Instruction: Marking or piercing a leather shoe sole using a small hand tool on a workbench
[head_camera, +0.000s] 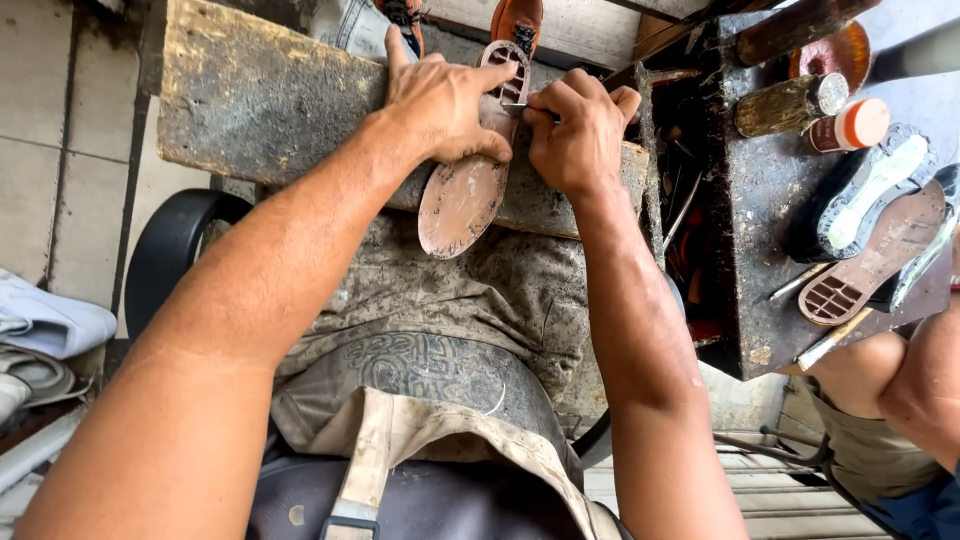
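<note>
A brown shoe sole (465, 195) lies lengthways on a worn wooden board (250, 110) across my lap, heel end away from me with its ribbed cavity showing. My left hand (440, 100) presses down on the sole's heel half, fingers spread over it. My right hand (578, 135) is closed around a thin metal tool (522, 106) whose tip touches the sole's heel edge next to my left fingers.
To the right stands a dark, dirty work box (770, 190) bearing another sole (870, 260), a black shoe (860, 195), a bottle with an orange cap (850, 125) and a brush (785, 105). Another person's knee (880, 375) is at the lower right. White shoes (45, 320) lie at left.
</note>
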